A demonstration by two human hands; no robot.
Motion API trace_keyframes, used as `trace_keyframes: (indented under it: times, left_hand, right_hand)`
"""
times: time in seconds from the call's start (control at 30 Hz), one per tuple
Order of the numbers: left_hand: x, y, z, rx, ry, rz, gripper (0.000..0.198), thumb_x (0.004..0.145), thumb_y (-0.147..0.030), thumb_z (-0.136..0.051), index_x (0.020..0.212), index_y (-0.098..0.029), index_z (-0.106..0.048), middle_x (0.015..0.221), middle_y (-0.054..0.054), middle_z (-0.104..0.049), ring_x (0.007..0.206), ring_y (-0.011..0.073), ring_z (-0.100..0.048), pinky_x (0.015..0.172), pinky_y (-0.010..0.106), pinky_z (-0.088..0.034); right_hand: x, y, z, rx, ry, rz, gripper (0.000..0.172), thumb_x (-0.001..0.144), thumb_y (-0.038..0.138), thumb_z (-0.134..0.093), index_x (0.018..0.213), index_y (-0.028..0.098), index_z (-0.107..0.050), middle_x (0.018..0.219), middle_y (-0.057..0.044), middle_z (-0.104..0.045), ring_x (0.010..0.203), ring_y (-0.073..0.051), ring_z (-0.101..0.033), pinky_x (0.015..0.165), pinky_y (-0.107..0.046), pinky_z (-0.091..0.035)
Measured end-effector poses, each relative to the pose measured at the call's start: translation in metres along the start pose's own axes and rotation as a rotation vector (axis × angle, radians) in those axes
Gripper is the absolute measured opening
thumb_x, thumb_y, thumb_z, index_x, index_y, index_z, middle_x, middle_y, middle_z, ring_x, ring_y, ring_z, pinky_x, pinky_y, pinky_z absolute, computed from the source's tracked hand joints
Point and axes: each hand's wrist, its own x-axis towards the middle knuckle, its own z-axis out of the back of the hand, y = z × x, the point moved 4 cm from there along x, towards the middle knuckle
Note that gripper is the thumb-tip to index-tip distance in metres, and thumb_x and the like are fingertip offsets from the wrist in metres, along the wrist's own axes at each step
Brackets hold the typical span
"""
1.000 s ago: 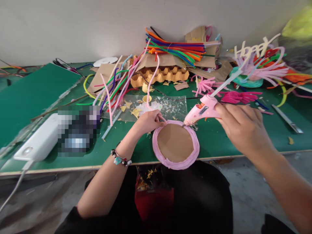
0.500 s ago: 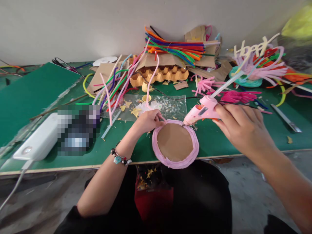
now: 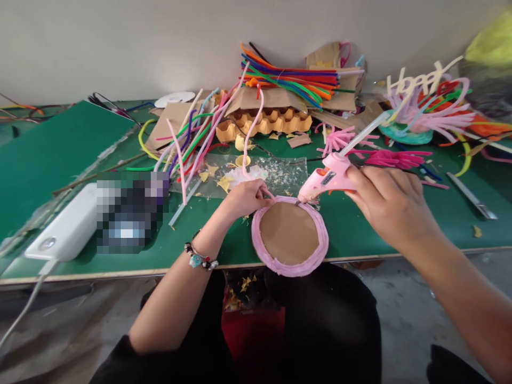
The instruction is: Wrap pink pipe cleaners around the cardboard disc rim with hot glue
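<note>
A round brown cardboard disc point(image 3: 288, 234), ringed with pink fuzzy pipe cleaner point(image 3: 323, 234), lies at the table's front edge and juts a little over it. My left hand point(image 3: 251, 198) is closed at the ring's upper left, pinching a pink pipe cleaner point(image 3: 252, 128) whose loose end rises behind the fingers. In my right hand point(image 3: 394, 205) is a pink hot glue gun point(image 3: 330, 175) with a clear glue stick point(image 3: 364, 133) poking out of its back. Its nozzle is at the ring's top edge, just right of my left fingertips.
Loose coloured pipe cleaners point(image 3: 200, 133) lie left of centre, with a bundle point(image 3: 288, 74) at the back above an egg carton point(image 3: 272, 121). A plastic sheet point(image 3: 286, 173) with scraps lies behind the disc. A white power bank point(image 3: 64, 224) is left, a utility knife point(image 3: 472, 196) right.
The glue gun's nozzle has shifted slightly left along the ring's top edge, toward my left hand. My left hand keeps its pinch, and the whole view has shifted a little.
</note>
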Motion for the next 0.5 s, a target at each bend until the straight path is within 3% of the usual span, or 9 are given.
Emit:
trace_keyframes:
  times: [0.23,0.5]
  left_hand:
    - [0.0001,-0.0008,0.0008,-0.016,0.017,-0.011,0.017,0.067,-0.028,-0.061,0.073,-0.018,-0.049,0.073,0.001,-0.063,0.062,0.0112,-0.052,0.056,0.022,-0.036]
    - [0.0018,0.0020,-0.0011,-0.039,0.032,-0.001,0.017,0.068,-0.028,-0.060,0.074,-0.018,-0.047,0.066,-0.001,-0.059,0.058,0.0110,-0.051,0.053,0.022,-0.035]
  right_hand:
    - [-0.0019,-0.0013,0.0021,-0.012,0.002,0.009,0.022,0.083,0.020,-0.049,0.104,0.014,-0.054,0.082,-0.007,-0.062,0.072,-0.018,-0.049,0.065,-0.029,-0.036]
    - [-0.0065,-0.0051,0.0072,-0.010,-0.004,0.029,0.022,0.084,0.019,-0.048,0.105,0.014,-0.053,0.082,-0.005,-0.062,0.068,-0.018,-0.049,0.063,-0.030,-0.035]
